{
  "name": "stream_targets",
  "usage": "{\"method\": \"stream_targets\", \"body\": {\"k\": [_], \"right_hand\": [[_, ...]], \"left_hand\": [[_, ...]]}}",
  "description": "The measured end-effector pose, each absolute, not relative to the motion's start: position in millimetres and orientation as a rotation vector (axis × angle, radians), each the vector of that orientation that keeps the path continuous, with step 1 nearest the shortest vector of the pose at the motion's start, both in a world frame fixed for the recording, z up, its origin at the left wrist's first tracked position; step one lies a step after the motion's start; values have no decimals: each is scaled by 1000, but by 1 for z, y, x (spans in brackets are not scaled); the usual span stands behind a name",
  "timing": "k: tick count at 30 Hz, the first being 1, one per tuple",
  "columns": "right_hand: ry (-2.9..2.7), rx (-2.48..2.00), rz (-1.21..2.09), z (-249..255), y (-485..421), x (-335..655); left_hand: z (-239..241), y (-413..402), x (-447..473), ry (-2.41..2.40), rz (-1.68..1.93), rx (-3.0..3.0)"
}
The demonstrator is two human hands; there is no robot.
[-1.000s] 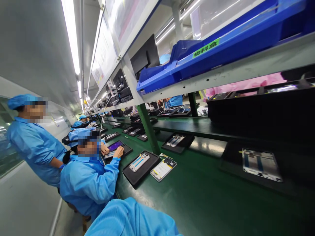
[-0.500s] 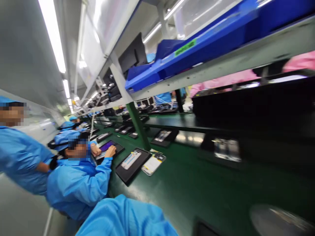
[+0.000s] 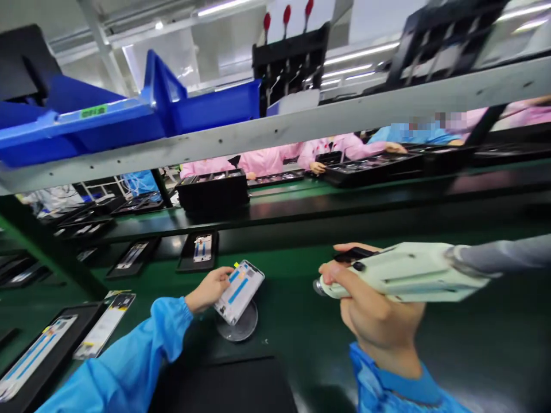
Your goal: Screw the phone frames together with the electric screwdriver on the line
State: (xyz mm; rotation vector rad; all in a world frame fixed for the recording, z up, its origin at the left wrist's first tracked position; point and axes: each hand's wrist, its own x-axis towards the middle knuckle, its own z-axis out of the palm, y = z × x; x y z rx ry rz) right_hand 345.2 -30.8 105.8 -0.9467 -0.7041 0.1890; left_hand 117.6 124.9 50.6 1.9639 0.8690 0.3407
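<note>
The left hand's (image 3: pixel 209 291) fingers pinch the frame (image 3: pixel 240 291) by its edge over the dish (image 3: pixel 241 332), apparently to leave its face uncovered. Right of the dish, the right hand's (image 3: pixel 372 310) fingers wrap the tool (image 3: pixel 413 272), tip toward the dish, likely for firm control.

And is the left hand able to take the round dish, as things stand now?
Probably not right away: the left hand is close, but it holds the phone frame, which covers part of the dish in this view. The dish's near rim looks uncovered.
</note>
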Motion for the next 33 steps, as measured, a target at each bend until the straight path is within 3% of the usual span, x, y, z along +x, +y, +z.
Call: {"method": "stream_targets", "body": {"k": [6, 16, 28, 33], "right_hand": [[-663, -911, 136, 118, -40, 354], [-695, -963, 15, 128, -45, 345], [-673, -910, 52, 123, -39, 346], [-575, -937, 67, 115, -30, 364]], "left_hand": [[66, 147, 169, 803, 257, 1921], [79, 21, 41, 619, -314, 2142], [23, 29, 13, 786, -192, 2702], [33, 31, -11, 726, -131, 2701]]}}
